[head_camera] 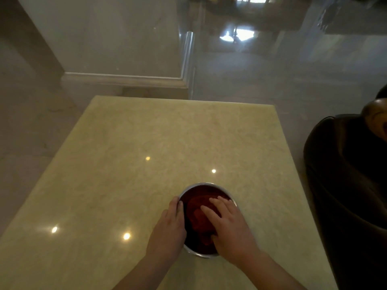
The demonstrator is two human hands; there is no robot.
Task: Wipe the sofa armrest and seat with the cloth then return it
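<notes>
The red cloth (199, 218) lies in a metal bowl (189, 190) near the bench's (125, 164) near edge. The bowl is steadied by the left hand (169, 227); the right hand (228, 225), fingers spread, rests on the cloth, which should be gathered fully before lifting.

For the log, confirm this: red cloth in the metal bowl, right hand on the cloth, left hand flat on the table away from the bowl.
Wrong on the left hand: the head view shows it holding the metal bowl at its rim. The right hand does rest on the red cloth inside.
</notes>
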